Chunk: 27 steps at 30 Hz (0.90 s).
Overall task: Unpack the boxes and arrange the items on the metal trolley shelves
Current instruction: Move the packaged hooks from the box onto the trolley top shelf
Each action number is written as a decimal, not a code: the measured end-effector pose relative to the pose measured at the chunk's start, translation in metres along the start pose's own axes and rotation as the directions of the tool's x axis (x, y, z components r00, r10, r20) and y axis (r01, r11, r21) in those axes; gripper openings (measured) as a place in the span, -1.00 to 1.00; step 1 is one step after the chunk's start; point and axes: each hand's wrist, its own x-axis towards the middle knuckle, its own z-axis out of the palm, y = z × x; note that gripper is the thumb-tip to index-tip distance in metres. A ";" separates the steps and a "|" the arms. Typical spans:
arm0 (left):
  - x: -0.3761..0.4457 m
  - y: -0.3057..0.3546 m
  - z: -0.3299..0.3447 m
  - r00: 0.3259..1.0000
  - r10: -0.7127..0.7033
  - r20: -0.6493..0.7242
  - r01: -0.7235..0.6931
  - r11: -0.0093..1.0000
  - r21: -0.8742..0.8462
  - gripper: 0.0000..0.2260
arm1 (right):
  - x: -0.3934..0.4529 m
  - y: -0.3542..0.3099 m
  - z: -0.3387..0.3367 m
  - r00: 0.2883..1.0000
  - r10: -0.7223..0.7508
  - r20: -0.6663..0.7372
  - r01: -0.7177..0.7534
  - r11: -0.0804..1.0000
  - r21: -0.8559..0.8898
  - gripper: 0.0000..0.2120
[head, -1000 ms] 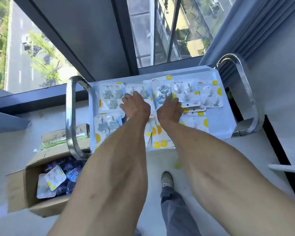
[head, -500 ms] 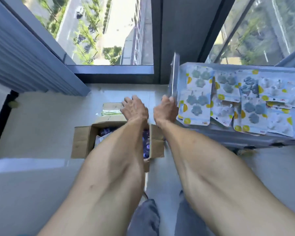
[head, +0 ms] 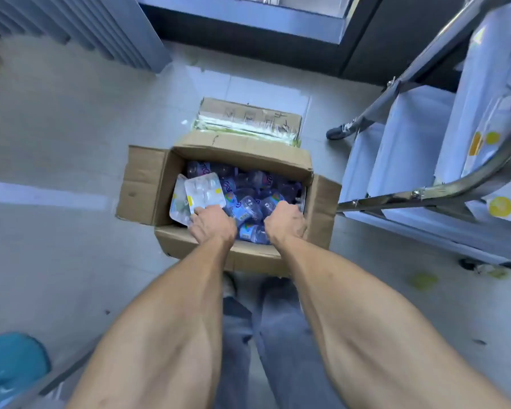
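An open cardboard box (head: pixel 148 184) stands on the floor in front of me. It holds several white blister packs (head: pixel 202 191) at its left side and many blue-wrapped packets (head: pixel 250 206) elsewhere. My left hand (head: pixel 213 224) reaches into the box at the lower edge of the top blister pack, fingers curled down onto it. My right hand (head: pixel 285 221) is inside the box at its right side, fingers curled down among the blue packets; its fingertips are hidden. The metal trolley (head: pixel 443 190) stands at the right, its shelves lined in white, with packs showing on the top shelf.
Another person's shoe (head: pixel 341 131) stands on the floor beside the trolley. A folded-back box flap (head: pixel 248 119) lies behind the box. A curtain (head: pixel 80 22) hangs at the back left, a window sill runs along the back. A blue object (head: pixel 11 361) is at the lower left.
My view has swung from the trolley top down to the box on the floor. Both hands have left the packs on the trolley and dropped into the box.
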 end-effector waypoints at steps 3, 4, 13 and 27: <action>0.038 -0.016 0.040 0.998 -0.049 0.037 0.050 0.998 -0.035 -0.69 | 0.023 -0.009 0.051 0.998 0.002 0.065 0.002 0.999 -0.050 -0.74; 0.052 -0.021 0.050 0.997 -0.068 0.045 0.070 0.997 -0.041 -0.68 | 0.030 -0.014 0.067 0.996 -0.002 0.091 0.007 0.999 -0.053 -0.74; 0.171 -0.030 0.109 0.996 -0.086 0.000 0.086 0.994 -0.065 -0.58 | 0.101 -0.079 0.156 0.987 -0.078 0.142 0.087 0.995 -0.053 -0.72; 0.263 -0.078 0.103 1.000 0.018 0.002 -0.018 1.000 0.003 -0.54 | 0.141 -0.171 0.221 0.985 0.027 0.173 -0.032 0.999 0.027 -0.75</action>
